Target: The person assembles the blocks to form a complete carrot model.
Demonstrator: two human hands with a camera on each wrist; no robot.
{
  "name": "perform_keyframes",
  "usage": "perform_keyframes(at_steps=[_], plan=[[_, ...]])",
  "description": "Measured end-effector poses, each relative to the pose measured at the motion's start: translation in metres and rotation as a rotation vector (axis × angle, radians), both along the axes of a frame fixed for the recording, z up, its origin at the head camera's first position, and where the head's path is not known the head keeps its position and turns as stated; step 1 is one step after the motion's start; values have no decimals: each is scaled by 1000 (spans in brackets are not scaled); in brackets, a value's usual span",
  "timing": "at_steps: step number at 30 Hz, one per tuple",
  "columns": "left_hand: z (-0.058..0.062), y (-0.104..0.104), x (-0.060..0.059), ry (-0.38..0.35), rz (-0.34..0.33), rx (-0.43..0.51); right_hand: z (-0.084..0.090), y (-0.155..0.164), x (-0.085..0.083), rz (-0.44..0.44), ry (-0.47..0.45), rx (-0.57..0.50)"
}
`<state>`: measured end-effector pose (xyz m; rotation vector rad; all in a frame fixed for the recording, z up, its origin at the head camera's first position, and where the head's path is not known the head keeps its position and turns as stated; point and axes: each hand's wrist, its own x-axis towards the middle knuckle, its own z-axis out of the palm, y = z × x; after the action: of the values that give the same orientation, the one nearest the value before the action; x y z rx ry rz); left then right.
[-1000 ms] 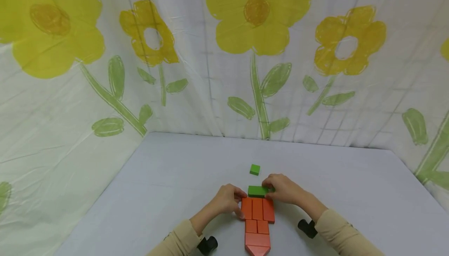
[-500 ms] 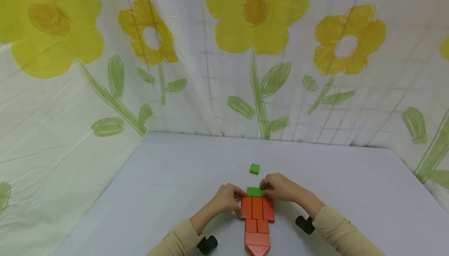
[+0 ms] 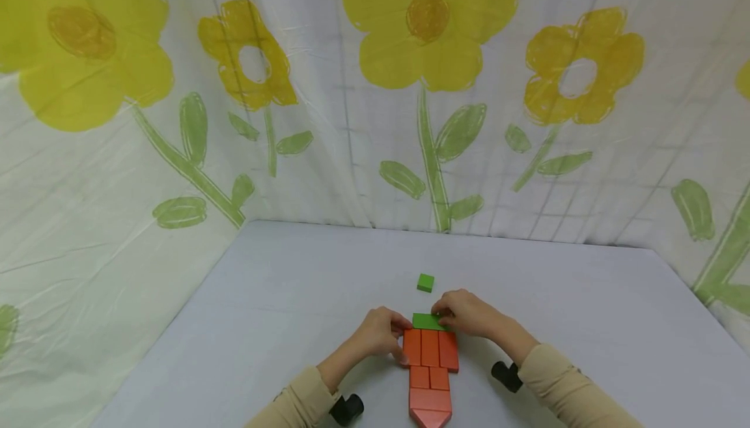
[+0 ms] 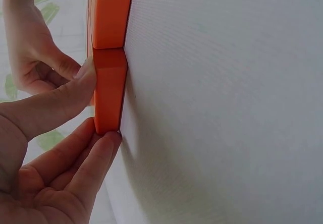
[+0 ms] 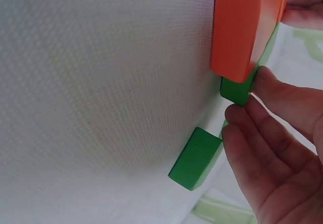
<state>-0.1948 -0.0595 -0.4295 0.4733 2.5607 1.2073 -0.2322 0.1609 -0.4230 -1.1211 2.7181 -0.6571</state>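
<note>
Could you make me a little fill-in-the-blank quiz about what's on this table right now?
1. The flat block that the right hand holds against the top of the orange shape is coloured ____.
2. The left hand touches the ____ blocks.
3. A small green cube lies alone on the ____, apart from both hands.
4. The cloth behind shows big ____ flowers.

Missing words: green; orange; table; yellow

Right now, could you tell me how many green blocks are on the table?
2. A flat green block lies against the top of the orange block shape, touched by the right hand. A small green cube sits apart, just beyond it.
</note>
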Motion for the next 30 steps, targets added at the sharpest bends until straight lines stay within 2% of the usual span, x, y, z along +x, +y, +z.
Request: perform_keyframes(at_steps=[5,10,13,16,22,27,30], plan=[[1,-2,0,3,-2,-2,6,-2,-8,-13,-7,-29],[2,-3,0,2,-6,-9,10,-7,-26,-131,72,-53],[1,-3,0,1,-4,-11,8,-13,-37,-204,74,-30],[2,-4,1,6,0,-11,2,-21,-45,-237,59,9],[2,-1,3,1,9,2,-9,-29,-53,-305,6,88],[1,3,2,-8,17,-4,-11,-28,-53,-310,44,86],[2,3,2,0,20,-13,-9,-28,-52,-282,46,55]])
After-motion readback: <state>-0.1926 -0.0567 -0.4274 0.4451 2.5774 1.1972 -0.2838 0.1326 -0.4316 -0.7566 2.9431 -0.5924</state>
